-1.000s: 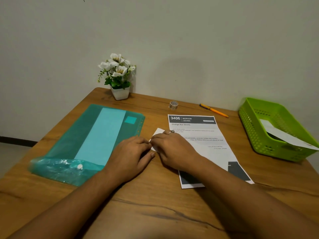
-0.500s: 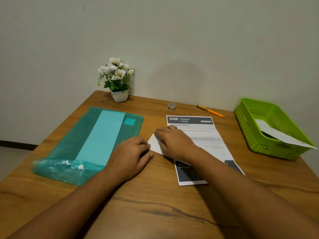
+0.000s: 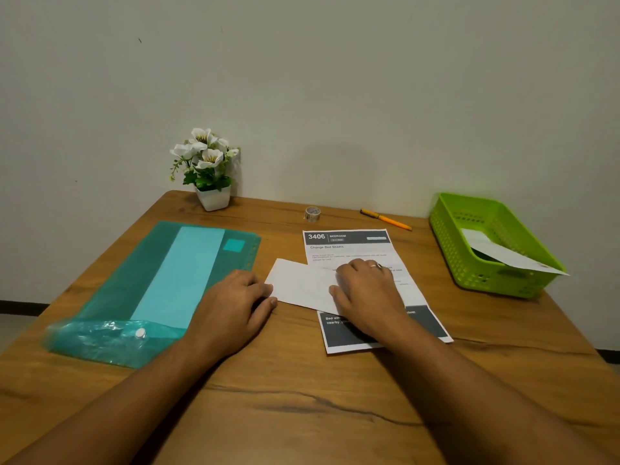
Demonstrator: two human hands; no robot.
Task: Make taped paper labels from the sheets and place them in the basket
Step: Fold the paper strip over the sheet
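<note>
The right hand (image 3: 365, 293) now sits further right on the folded paper (image 3: 302, 283), pressing it flat-fingered mid table (image 3: 302, 397); the left hand (image 3: 235, 300) pins its left end, gripping nothing

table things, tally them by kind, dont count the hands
paper: 3 (printed sheet, folded white piece, basket slip)
green basket: 1
teal folder: 1
tape roll: 1
orange pen: 1
flower pot: 1
total: 8
</note>
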